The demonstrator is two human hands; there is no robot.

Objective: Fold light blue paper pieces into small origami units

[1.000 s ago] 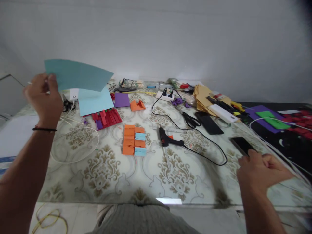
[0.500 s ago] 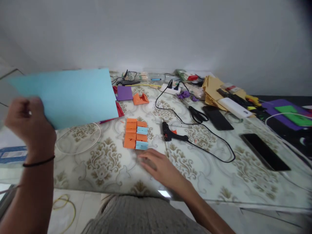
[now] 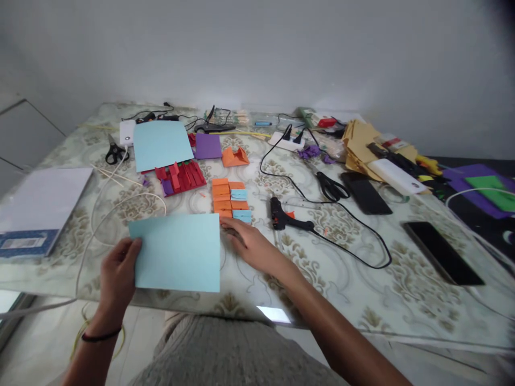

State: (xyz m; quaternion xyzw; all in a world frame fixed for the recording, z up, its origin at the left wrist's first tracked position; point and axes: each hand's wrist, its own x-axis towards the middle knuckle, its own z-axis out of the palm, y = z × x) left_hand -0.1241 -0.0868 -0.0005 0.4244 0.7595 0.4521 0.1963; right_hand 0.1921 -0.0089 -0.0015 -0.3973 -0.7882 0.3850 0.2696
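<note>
A light blue paper sheet [image 3: 177, 253] is pinched at its left edge by my left hand [image 3: 118, 268], low over the near part of the table. My right hand [image 3: 251, 244] rests with fingers loosely stretched at the near end of the orange folded paper pieces [image 3: 221, 194] and light blue folded pieces [image 3: 238, 195], which stand in two columns. Its fingertips reach the lowest pieces and come close to the sheet's right edge; nothing is seen held in them. To the right of these pieces lies a black glue gun [image 3: 287, 219].
Another light blue sheet [image 3: 163, 145] lies behind red folded pieces [image 3: 183, 178]. A purple square [image 3: 208, 146] and an orange folded paper [image 3: 234, 156] are beside them. Black scissors [image 3: 332, 186], two phones [image 3: 441, 252], a looping black cord [image 3: 364, 228] and a power strip [image 3: 286, 141] are on the right.
My left hand has brought the light blue sheet down and rightward from the raised left side, uncovering the things behind it. My right hand has moved slightly toward the orange and blue pieces.
</note>
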